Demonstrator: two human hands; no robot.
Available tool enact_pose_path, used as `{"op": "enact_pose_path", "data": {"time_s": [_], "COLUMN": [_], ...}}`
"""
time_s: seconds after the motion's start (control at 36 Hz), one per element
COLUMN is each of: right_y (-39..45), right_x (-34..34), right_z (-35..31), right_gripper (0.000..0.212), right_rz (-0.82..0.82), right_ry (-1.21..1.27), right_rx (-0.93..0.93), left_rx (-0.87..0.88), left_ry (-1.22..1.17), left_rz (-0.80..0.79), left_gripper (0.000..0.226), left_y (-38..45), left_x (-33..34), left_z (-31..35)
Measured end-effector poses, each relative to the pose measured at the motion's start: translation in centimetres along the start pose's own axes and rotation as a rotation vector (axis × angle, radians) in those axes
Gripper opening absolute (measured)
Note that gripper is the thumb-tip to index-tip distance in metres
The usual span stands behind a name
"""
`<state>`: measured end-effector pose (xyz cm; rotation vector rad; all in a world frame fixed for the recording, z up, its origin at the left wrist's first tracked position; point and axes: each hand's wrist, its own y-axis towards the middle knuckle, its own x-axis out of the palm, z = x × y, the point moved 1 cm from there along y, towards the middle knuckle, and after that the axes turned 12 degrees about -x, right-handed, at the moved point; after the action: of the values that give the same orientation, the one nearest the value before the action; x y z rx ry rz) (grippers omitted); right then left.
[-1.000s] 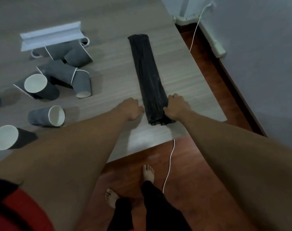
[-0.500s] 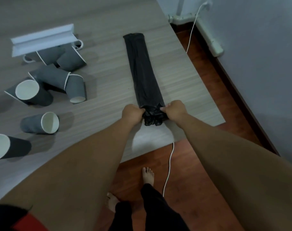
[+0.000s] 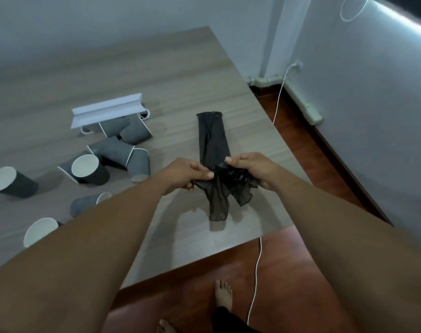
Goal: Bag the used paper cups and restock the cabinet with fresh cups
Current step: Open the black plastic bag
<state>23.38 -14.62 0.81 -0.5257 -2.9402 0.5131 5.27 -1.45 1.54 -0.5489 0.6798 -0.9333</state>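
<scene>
A thin black plastic bag (image 3: pixel 212 140) lies stretched out on the wooden table (image 3: pixel 180 75), its near end lifted and bunched. My left hand (image 3: pixel 186 175) and my right hand (image 3: pixel 249 168) both pinch that near end, and two loose flaps of it hang down between them. Several grey paper cups with white insides (image 3: pixel 87 168) lie tipped over on the table to the left of the bag. My left forearm partly hides two of the nearest cups.
A white angled bracket-like piece (image 3: pixel 106 111) rests on the cups at the back. The table's near edge and right edge are close to my hands. A white cable (image 3: pixel 256 280) runs across the red-brown floor to a wall socket. My bare feet stand below the table edge.
Both hands closed in on the bag's near end and lifted it off the table, so it now hangs in loose flaps. The camera view tilted up and back.
</scene>
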Motion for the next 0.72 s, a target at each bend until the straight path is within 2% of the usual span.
{"op": "enact_pose_path", "data": {"time_s": [0.08,0.14,0.17,0.19,0.22,0.25,0.31,0.36,0.42,0.47,0.53,0.58,0.64,0.69,0.72], "right_y": [-0.6,-0.9,-0.9,-0.7,-0.3,0.2,0.8,0.8,0.6,0.3,0.2,0.2,-0.2,-0.7,-0.7], "right_x": [-1.3,-2.0,-2.1,-2.2,-2.3,-2.5,-2.7,-2.6,-2.2,-1.8,-1.8,-2.0,-2.1,-2.4,-2.8], "right_z": [-0.8,-1.5,-1.7,-1.8,-1.7,-1.4,-0.5,0.6,1.4,2.1,2.7,3.2,2.8,2.0,1.7], "right_gripper": [0.029,0.023,0.021,0.019,0.018,0.016,0.013,0.017,0.018,0.017,0.018,0.019,0.015,0.018,0.023], "right_rz": [-0.201,-0.354,-0.397,-0.39,-0.314,-0.172,0.184,0.435,0.573,0.631,0.627,0.627,0.583,0.527,0.497], "right_ry": [-0.119,-0.427,-0.622,-0.792,-0.884,-0.88,-0.671,-0.441,-0.181,0.166,0.328,0.375,0.407,0.438,0.466], "right_rx": [0.089,0.167,0.181,0.161,0.104,0.038,-0.062,-0.053,0.042,0.16,0.208,0.213,0.22,0.213,0.189], "left_rx": [-0.006,0.007,0.018,0.027,0.029,-0.002,-0.165,-0.345,-0.361,-0.323,-0.294,-0.259,-0.245,-0.244,-0.226], "left_ry": [0.395,0.628,0.698,0.72,0.671,0.512,-0.009,-0.505,-0.848,-1.056,-1.148,-1.133,-1.101,-0.956,-0.775], "left_rz": [-0.122,-0.079,0.001,0.108,0.229,0.328,0.385,0.277,0.168,0.145,0.195,0.219,0.145,0.058,0.053], "left_gripper": [0.031,0.029,0.024,0.023,0.026,0.028,0.025,0.022,0.027,0.029,0.028,0.025,0.025,0.027,0.025], "left_y": [-0.9,-0.7,-0.4,0.0,0.4,0.8,1.0,1.2,2.0,2.8,3.2,2.8,2.3,1.6,1.0], "left_x": [-1.0,-1.4,-1.5,-1.6,-1.5,-1.3,-0.1,1.3,2.0,2.1,1.7,1.3,0.8,0.2,-0.1], "left_z": [-0.3,-0.8,-1.3,-1.9,-2.4,-2.9,-3.1,-3.0,-2.8,-2.4,-1.6,-0.7,0.1,0.4,0.5]}}
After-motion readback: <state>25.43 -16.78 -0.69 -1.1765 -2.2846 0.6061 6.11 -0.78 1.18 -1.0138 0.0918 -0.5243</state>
